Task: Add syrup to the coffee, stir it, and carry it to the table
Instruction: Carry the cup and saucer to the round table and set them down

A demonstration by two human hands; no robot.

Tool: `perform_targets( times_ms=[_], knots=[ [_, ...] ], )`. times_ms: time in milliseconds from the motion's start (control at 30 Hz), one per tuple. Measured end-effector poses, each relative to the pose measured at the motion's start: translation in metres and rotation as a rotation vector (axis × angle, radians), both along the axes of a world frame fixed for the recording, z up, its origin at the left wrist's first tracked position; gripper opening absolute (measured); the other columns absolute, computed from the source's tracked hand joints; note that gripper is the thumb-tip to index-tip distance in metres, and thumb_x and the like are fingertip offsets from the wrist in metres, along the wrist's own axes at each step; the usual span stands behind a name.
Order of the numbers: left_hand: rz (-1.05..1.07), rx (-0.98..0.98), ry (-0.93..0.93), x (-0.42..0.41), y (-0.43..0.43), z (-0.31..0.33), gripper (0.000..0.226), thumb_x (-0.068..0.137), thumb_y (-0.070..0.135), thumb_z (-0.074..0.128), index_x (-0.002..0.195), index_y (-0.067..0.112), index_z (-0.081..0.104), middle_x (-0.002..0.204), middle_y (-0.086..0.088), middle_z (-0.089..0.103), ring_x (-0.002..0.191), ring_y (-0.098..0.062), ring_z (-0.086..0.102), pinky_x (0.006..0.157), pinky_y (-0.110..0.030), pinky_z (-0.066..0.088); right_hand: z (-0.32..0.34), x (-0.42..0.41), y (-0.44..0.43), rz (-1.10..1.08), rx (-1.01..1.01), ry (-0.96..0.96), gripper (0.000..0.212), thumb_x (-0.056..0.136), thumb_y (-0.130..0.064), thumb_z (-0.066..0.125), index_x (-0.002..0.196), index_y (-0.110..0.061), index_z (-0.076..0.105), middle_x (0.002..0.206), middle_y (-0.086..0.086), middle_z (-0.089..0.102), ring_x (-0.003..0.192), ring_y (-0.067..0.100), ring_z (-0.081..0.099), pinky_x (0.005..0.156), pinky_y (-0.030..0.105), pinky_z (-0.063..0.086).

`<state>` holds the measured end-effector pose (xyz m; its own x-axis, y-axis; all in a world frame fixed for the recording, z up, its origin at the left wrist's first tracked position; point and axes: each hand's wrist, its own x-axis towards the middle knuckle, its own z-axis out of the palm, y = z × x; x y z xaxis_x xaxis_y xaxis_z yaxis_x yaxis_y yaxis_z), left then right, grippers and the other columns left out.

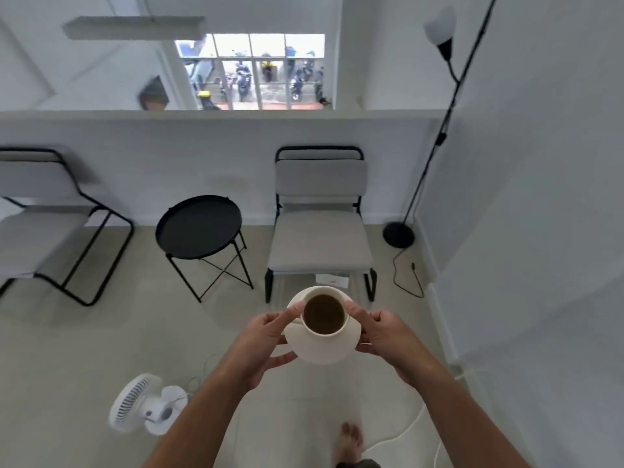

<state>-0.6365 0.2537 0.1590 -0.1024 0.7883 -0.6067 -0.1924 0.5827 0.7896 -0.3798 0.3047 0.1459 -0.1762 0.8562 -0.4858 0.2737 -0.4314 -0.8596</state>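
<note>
A cream cup [332, 334] full of dark coffee [324, 314] stands on a cream saucer [320, 352], held level in front of me above the floor. My left hand [261, 342] grips the saucer's left edge, thumb near the cup's rim. My right hand [385, 336] grips the saucer's right edge, thumb against the cup. A round black side table [198, 228] with a raised rim and thin crossed legs stands ahead and to the left, its top bare. No syrup or spoon is in view.
A grey chair [319, 228] stands right of the table, another grey chair [44, 224] at far left. A white fan [145, 405] lies on the floor at lower left. A black floor lamp [398, 234] and its cable [407, 278] stand by the right wall. My bare foot [351, 440] shows below.
</note>
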Motion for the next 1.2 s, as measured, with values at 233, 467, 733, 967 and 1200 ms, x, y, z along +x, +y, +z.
perform_targets(
  times_ms=[233,467,733,967,1200],
  knots=[
    [0.163,0.007,0.014,-0.025,0.032,-0.001,0.066,0.085,0.063,0.092,0.125,0.012,0.083,0.117,-0.004,0.088,0.120,-0.030,0.081,0.082,-0.038,0.070,0.000,-0.031,0.075,0.192,-0.019,0.046,0.084,0.083,-0.086,0.076,0.097,-0.004,0.087,0.105,0.023,0.086,0.103,0.036,0.084,0.101,0.041,0.069],
    [0.314,-0.008,0.016,-0.048,0.054,-0.004,0.063,0.083,0.065,0.093,0.120,0.013,0.087,0.119,-0.007,0.087,0.125,-0.036,0.078,0.083,-0.037,0.071,-0.004,-0.073,0.132,0.355,-0.046,0.051,0.090,0.072,-0.093,0.081,0.099,-0.007,0.090,0.104,0.018,0.089,0.096,0.028,0.085,0.097,0.037,0.070],
    [0.383,-0.014,0.037,-0.101,0.098,-0.010,0.081,0.070,0.074,0.095,0.124,0.014,0.084,0.117,-0.006,0.088,0.117,-0.029,0.082,0.082,-0.037,0.070,-0.014,-0.135,0.196,0.461,-0.048,0.065,0.090,0.059,-0.102,0.079,0.090,-0.019,0.092,0.102,0.016,0.089,0.089,0.017,0.082,0.097,0.038,0.070],
    [0.434,-0.016,0.045,-0.169,0.158,-0.017,0.076,0.076,0.071,0.095,0.125,0.015,0.081,0.115,-0.006,0.088,0.118,-0.029,0.081,0.078,-0.035,0.070,-0.017,-0.208,0.258,0.462,-0.055,0.059,0.088,0.071,-0.095,0.080,0.099,-0.012,0.090,0.103,0.011,0.090,0.106,0.031,0.085,0.102,0.043,0.069],
    [0.432,-0.013,0.046,-0.244,0.229,-0.019,0.076,0.076,0.068,0.089,0.128,0.014,0.077,0.122,-0.008,0.085,0.119,-0.028,0.078,0.080,-0.038,0.071,-0.011,-0.285,0.318,0.412,-0.065,0.044,0.084,0.084,-0.080,0.075,0.116,-0.003,0.085,0.108,0.014,0.089,0.114,0.038,0.083,0.111,0.054,0.064]
  ],
)
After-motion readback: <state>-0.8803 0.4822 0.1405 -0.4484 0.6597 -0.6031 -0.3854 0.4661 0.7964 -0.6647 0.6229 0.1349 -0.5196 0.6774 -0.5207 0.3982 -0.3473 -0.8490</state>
